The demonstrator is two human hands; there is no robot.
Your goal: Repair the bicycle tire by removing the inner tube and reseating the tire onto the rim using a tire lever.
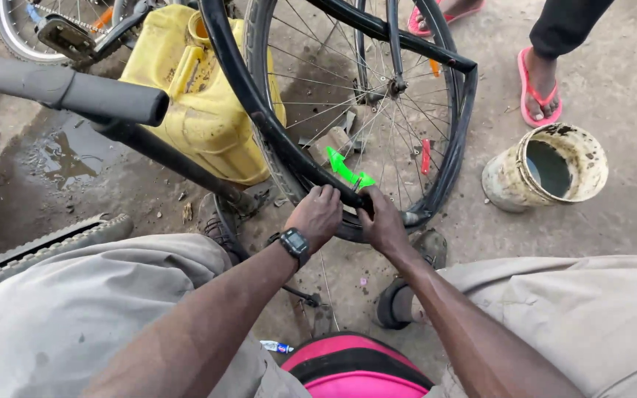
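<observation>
A bicycle wheel [377, 96] with thin spokes stands in front of my knees, its black tyre [447, 158] loose on the rim. My left hand [317, 214], with a black watch on the wrist, grips the tyre at the wheel's lower edge. My right hand [381, 221] presses on the same spot right beside it. A bright green spoke reflector [344, 169] sits just above my fingers. A black frame tube [252, 96] crosses the wheel diagonally.
A yellow jerrycan [193, 96] stands behind the wheel. A dirty round tin [547, 169] lies at right. Another person's feet in pink sandals [538, 88] stand at top right. A handlebar grip [68, 88] juts in from left above a puddle [60, 158].
</observation>
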